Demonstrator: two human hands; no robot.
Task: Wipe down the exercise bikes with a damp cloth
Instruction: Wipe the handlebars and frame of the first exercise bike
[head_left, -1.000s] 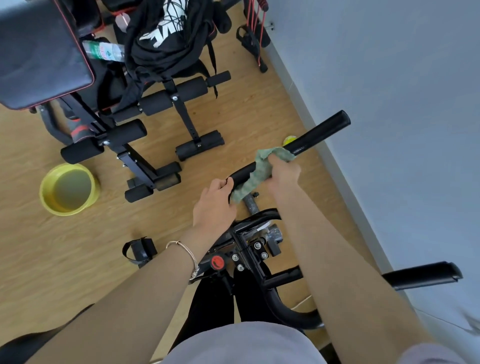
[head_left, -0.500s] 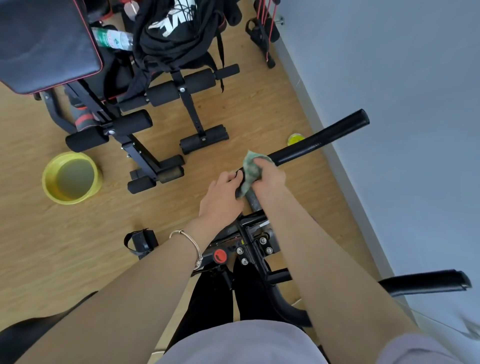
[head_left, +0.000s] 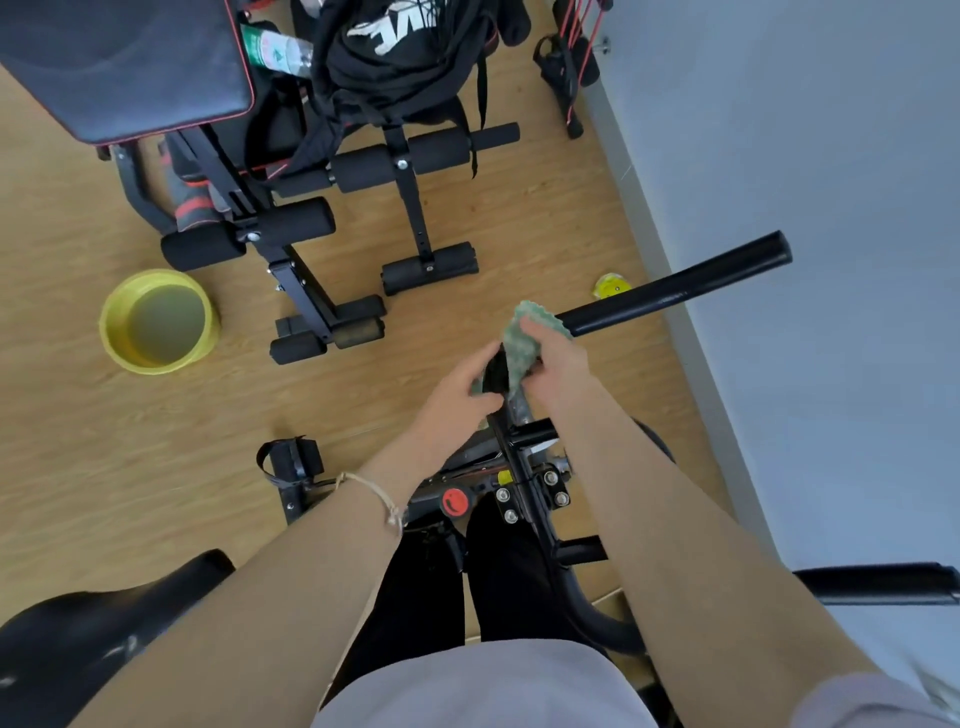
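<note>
I look down on a black exercise bike (head_left: 524, 467) with a red knob. Its far handlebar (head_left: 675, 288) runs up to the right toward the wall. My right hand (head_left: 558, 366) grips a green cloth (head_left: 519, 345) wrapped round the inner end of that bar. My left hand (head_left: 457, 395) holds the same bar end from the left, fingers curled on it and touching the cloth's lower edge. The near handlebar (head_left: 878, 584) sticks out at the lower right.
A yellow basin (head_left: 156, 322) of water stands on the wooden floor at left. A black weight bench (head_left: 311, 228) with clothing and a bottle fills the top. A small yellow item (head_left: 613, 286) lies by the grey wall. The bike saddle (head_left: 78, 639) is at bottom left.
My right hand has slid the cloth down the handlebar from mid-bar to its inner end, close against my left hand. The view has shifted slightly.
</note>
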